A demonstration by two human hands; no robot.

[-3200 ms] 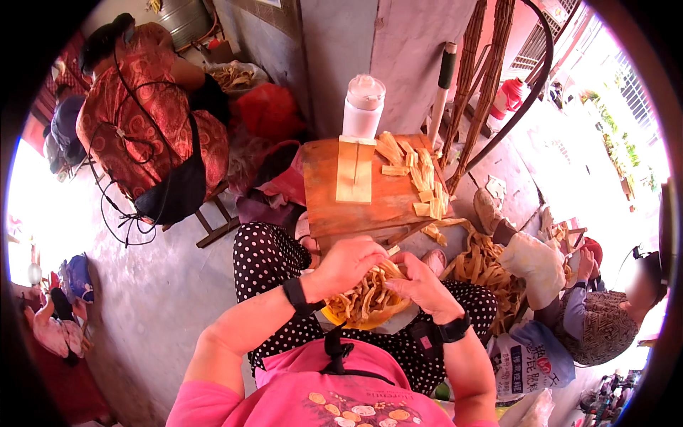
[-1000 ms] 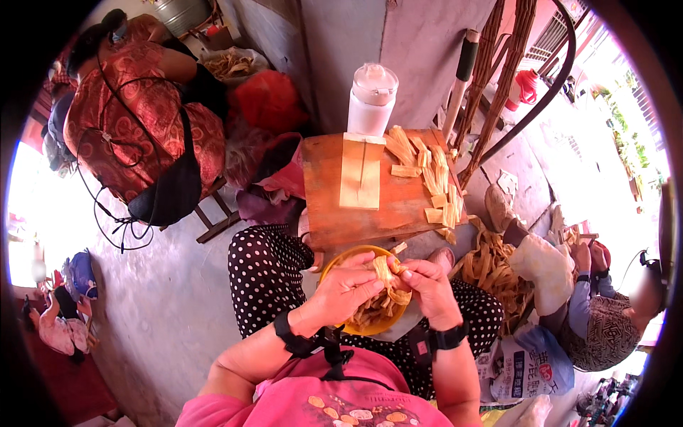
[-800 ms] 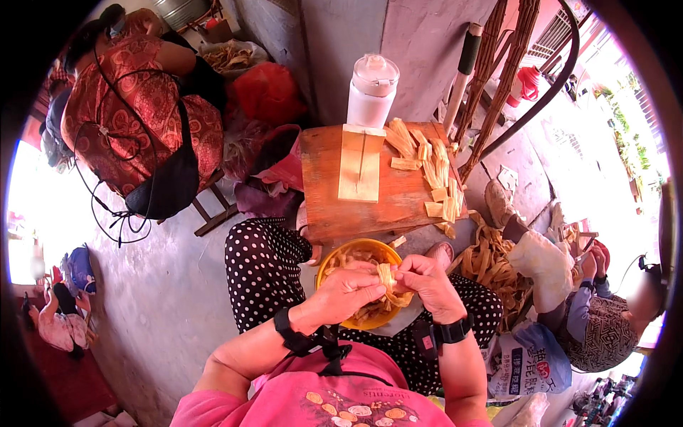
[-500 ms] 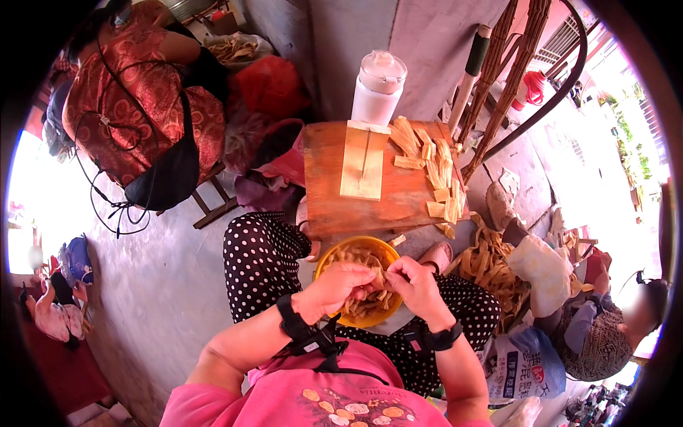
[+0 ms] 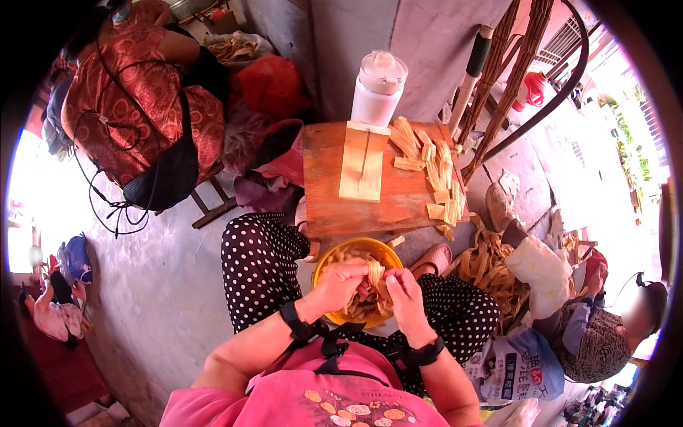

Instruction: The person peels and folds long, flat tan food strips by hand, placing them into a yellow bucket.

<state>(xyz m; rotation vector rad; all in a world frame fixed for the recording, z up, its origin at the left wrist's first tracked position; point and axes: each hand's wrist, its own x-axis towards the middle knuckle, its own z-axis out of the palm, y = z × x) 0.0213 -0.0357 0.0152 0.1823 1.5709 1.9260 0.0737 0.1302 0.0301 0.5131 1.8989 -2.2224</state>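
Note:
Over a yellow bowl (image 5: 390, 254), between my knees, both hands are closed on one folded, pale tan dried strip (image 5: 375, 273). My left hand (image 5: 337, 285) pinches its left side with the fingertips. The fingers of my right hand (image 5: 408, 295) press against its right side. Beneath the hands, the bowl holds many tan dried pieces (image 5: 363, 308), partly hidden by my fingers. Just beyond the bowl is a low wooden table (image 5: 324, 178). A light wooden block with a thin dark upright piece (image 5: 361, 181) stands on it, beside several flat bundles of pale strips (image 5: 430, 164).
A white lidded tumbler (image 5: 378, 89) stands at the table's far edge. To the right, loose dried strips (image 5: 478, 263) lie heaped near a printed plastic bag (image 5: 523, 366). Other people sit at left (image 5: 142, 107) and right (image 5: 597, 334). Wooden poles (image 5: 509, 85) lean at the far right.
The strip has been raised and now shows as a folded loop between my fingers. My right hand has moved slightly down and left.

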